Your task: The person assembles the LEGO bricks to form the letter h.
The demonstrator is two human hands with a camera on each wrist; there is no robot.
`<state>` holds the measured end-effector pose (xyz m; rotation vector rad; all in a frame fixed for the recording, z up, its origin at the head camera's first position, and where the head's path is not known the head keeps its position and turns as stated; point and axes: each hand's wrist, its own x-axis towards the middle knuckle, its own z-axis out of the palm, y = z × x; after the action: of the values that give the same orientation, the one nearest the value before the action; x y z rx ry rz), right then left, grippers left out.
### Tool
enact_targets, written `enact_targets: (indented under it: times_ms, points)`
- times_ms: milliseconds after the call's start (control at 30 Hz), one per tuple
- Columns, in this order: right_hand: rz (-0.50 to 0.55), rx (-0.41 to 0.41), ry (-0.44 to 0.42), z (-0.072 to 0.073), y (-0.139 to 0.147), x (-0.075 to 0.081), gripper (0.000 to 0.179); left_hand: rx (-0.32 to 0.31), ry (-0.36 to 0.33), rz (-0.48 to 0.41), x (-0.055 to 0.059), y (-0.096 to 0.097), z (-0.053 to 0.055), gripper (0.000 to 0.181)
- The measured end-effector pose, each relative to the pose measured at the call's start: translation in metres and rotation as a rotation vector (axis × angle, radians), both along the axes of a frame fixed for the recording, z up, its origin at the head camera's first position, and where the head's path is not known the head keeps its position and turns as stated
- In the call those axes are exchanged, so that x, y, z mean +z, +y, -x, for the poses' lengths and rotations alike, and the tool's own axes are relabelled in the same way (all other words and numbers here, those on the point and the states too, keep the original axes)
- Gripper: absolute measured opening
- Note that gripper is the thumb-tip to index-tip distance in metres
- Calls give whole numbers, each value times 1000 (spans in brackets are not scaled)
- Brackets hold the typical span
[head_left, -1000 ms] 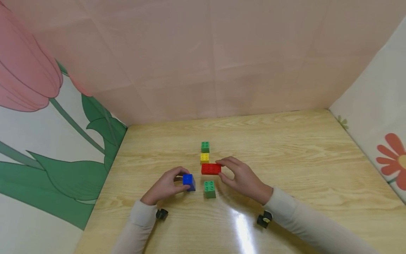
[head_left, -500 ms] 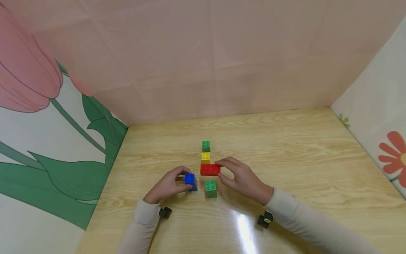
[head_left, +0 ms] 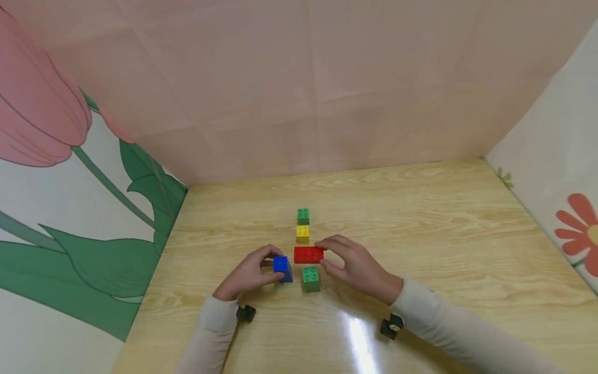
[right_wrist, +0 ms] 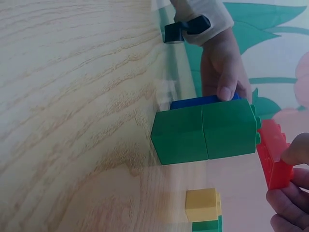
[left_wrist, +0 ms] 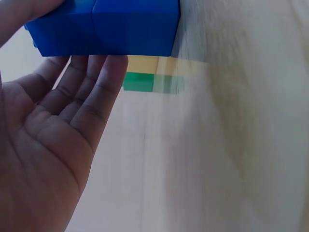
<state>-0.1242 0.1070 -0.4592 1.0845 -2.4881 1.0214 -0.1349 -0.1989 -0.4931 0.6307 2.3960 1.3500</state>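
Observation:
My right hand point(head_left: 359, 267) pinches a red toy building brick point(head_left: 308, 255) by its right end, between thumb and fingers. The long brick is held clear of the table, just higher than the studs of a stack of two green bricks point(right_wrist: 203, 133) and beyond it in the head view. To the left of that stack, my left hand point(head_left: 249, 274) grips two stacked blue bricks point(left_wrist: 130, 29), thumb on the near side and fingers on the far side. The blue stack stands upright, close beside the green one.
Farther back on the wooden table point(head_left: 420, 218) a yellow brick point(head_left: 302, 234) and another green brick point(head_left: 303, 215) stand in line. A pink backdrop point(head_left: 327, 104) rises behind, with printed flower panels left and right. Dark wrist devices point(head_left: 391, 326) hang below both sleeves.
The red brick has come a little nearer to me and slightly left, opening a gap from the yellow brick. My left hand has shifted the blue stack slightly right, nearer the green stack.

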Motion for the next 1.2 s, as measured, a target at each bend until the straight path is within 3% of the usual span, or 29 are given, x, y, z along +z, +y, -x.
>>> enact_targets:
  times_ms: [400, 833, 1200]
  points:
    - [33, 37, -4, -4, -4, 2, 38, -19, -5, -8, -2, 1, -3, 41]
    - [39, 65, -49, -13, -11, 11, 33, -77, 50, -8, 2, 5, -7, 36]
    - [43, 92, -37, -15, -14, 8, 33, -90, 4, 0, 2, 10, -9, 40]
